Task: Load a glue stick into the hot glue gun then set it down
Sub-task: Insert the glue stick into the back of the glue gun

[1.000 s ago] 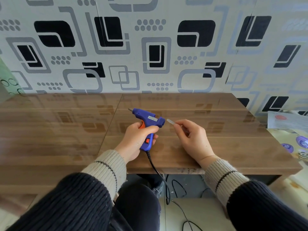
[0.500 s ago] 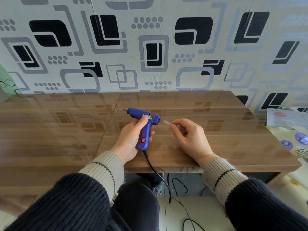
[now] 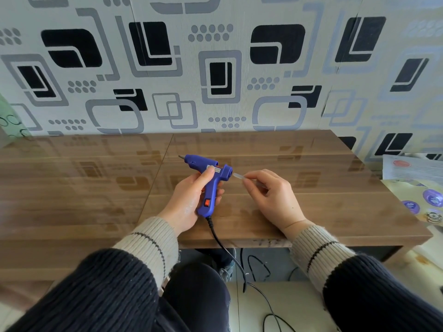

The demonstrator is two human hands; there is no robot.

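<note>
My left hand (image 3: 189, 197) grips the handle of a blue hot glue gun (image 3: 211, 178), held just above the wooden table (image 3: 96, 188) with its nozzle pointing far left and its orange switch facing me. A clear glue stick (image 3: 238, 175) is pinched in the fingertips of my right hand (image 3: 271, 197). The stick's free tip sits right at the round opening in the gun's rear end. Most of the stick is hidden by my fingers.
The gun's black cord (image 3: 225, 248) hangs off the table's near edge to the floor. Papers and round purple stickers (image 3: 422, 202) lie on a surface to the right of the table. A patterned wall (image 3: 215, 68) rises right behind the table.
The glue gun's handle has turned toward me, so the switch now shows. The glue stick's tip has closed the gap to the gun's rear opening.
</note>
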